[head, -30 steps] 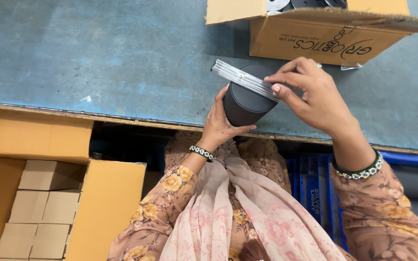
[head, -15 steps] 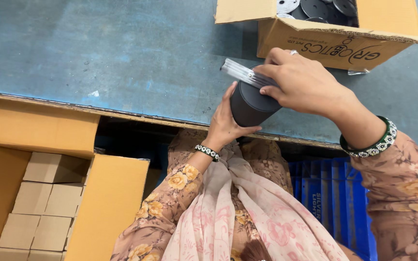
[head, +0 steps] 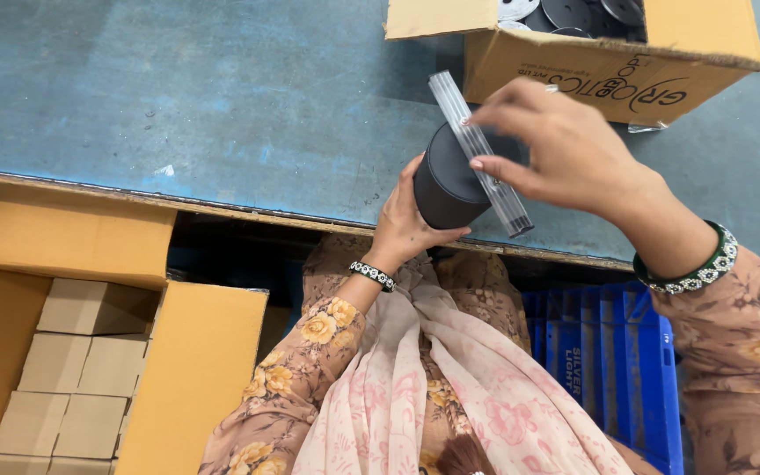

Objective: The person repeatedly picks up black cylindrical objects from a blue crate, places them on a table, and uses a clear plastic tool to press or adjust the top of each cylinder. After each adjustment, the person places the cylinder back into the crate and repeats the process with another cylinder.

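Two hands work above the blue bench's near edge: left hand grips a matte black cylinder; right hand pinches a clear disc against its top.

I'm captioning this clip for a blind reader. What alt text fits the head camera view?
Seen from above, a person's left hand holds a dark cylinder while the right hand sets a clear flat disc on its end, over a blue worktable. An open cardboard box of dark round parts sits beyond, and a carton of small tan boxes lies at lower left.
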